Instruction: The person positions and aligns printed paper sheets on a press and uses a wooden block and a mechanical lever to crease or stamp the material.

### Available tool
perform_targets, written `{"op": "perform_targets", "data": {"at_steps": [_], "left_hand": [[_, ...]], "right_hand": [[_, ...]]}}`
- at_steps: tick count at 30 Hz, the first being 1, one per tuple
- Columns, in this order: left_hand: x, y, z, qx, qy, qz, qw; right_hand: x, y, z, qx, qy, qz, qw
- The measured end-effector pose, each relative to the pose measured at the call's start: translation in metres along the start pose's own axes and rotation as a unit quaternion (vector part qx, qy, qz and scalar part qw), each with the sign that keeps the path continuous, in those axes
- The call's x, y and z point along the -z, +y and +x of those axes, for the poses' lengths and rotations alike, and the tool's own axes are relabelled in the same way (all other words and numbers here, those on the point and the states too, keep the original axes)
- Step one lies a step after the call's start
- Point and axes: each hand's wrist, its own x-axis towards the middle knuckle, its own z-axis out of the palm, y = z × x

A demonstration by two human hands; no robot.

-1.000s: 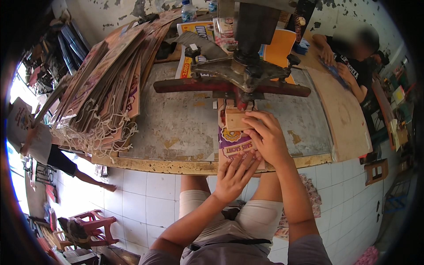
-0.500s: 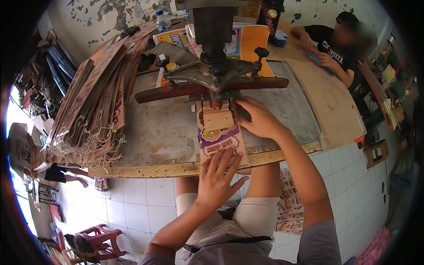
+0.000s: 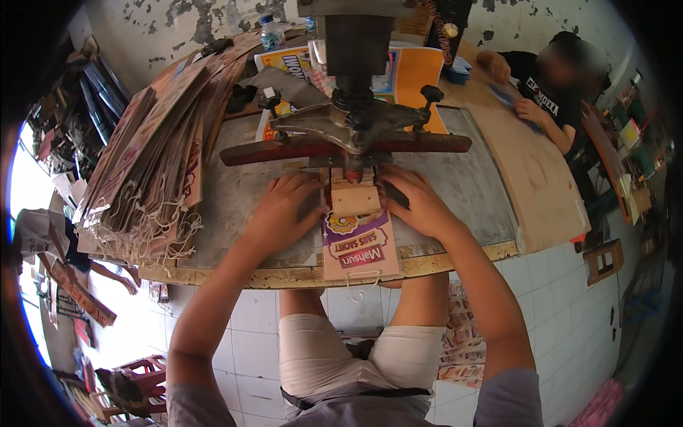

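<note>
A printed purple and tan cardboard strip (image 3: 361,245) lies lengthwise under the press head, its near end overhanging the table's front edge with a loop of white string. A pale wooden block (image 3: 356,201) rests across the strip, below the dark metal press (image 3: 348,135) with its red crossbar. My left hand (image 3: 284,213) grips the strip's left edge beside the block, fingers reaching toward the bar. On the opposite edge, my right hand (image 3: 416,203) holds the strip with bent fingers and thumb. Fingertips of both hands are partly hidden at the block.
A thick pile of stringed cardboard strips (image 3: 153,156) covers the table's left side. Behind the press are printed sheets (image 3: 420,78) and a water bottle (image 3: 270,33). At the right, another person (image 3: 548,92) handles something blue. A red stool (image 3: 146,373) stands on the tiled floor.
My left hand has moved from the strip's near end up to its left edge, uncovering the print and string. My right hand stays at the right edge. The view has shifted slightly.
</note>
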Motion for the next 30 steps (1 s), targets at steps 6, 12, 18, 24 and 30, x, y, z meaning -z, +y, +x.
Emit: {"op": "perform_targets", "data": {"at_steps": [6,12,18,24,30], "left_hand": [[-0.015,-0.009,0.001,-0.024,0.012,0.036,0.999],[-0.015,-0.005,0.003,-0.043,-0.018,0.069,0.997],[-0.017,-0.007,0.003,-0.045,-0.030,0.089,0.995],[-0.021,-0.005,0.006,-0.040,-0.033,0.094,0.994],[-0.016,-0.004,0.005,-0.030,-0.046,0.089,0.995]], "right_hand": [[-0.001,0.001,-0.001,-0.006,-0.016,-0.033,0.999],[0.000,0.002,-0.002,0.005,-0.037,-0.056,0.998],[-0.002,0.000,-0.002,0.017,-0.034,-0.070,0.997],[0.001,0.003,-0.003,0.023,-0.033,-0.077,0.996],[-0.001,-0.001,-0.002,0.021,-0.019,-0.069,0.997]]}}
